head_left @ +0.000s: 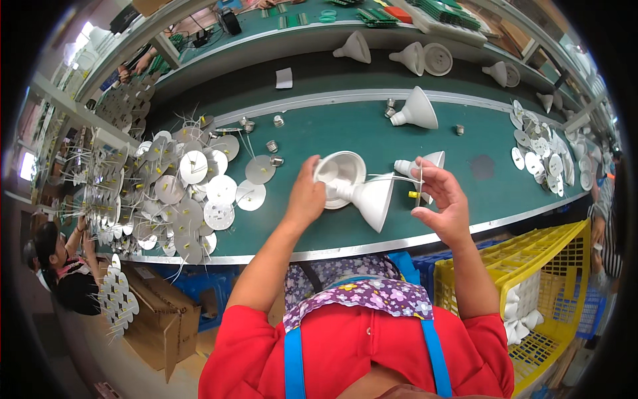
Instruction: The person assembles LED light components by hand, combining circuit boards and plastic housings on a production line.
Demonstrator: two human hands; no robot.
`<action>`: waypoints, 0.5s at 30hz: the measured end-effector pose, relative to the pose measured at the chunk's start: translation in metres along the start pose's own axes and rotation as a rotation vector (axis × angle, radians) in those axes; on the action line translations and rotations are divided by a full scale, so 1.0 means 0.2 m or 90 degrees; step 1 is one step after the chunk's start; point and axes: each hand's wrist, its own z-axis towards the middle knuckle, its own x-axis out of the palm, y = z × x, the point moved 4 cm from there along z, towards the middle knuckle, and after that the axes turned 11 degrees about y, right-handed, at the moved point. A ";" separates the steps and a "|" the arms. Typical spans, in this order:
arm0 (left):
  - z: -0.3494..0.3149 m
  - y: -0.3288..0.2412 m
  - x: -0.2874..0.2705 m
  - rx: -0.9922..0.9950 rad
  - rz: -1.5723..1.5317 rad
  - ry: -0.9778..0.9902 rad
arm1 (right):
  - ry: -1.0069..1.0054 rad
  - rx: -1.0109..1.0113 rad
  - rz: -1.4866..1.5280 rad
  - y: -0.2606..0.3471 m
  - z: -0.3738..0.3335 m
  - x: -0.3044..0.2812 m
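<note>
My left hand [306, 197] is closed on the rim of a white cone-shaped lamp housing [348, 161], whose open mouth faces up. A second white lamp housing [373, 203] lies on its side against it, its narrow neck toward my left hand. Between the thumb and fingers of my right hand [444, 205] is a round lamp board [420, 181], seen edge-on, with a yellow part [413, 195] on it. White wires [389, 177] run from the board leftward over the housings. Another lamp housing [435, 160] lies partly hidden behind my right hand.
Many round boards with wires [183, 179] are heaped at the left; more discs [541, 153] lie at the right. Metal screw caps [272, 146] and a lamp housing [419, 110] are on the green bench [319, 123]. A yellow crate [555, 266] stands below right, a cardboard box [156, 312] below left.
</note>
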 end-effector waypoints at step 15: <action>-0.29 -0.28 -0.23 -0.089 -0.543 -0.041 | 0.088 -0.194 -0.130 0.10 0.16 0.24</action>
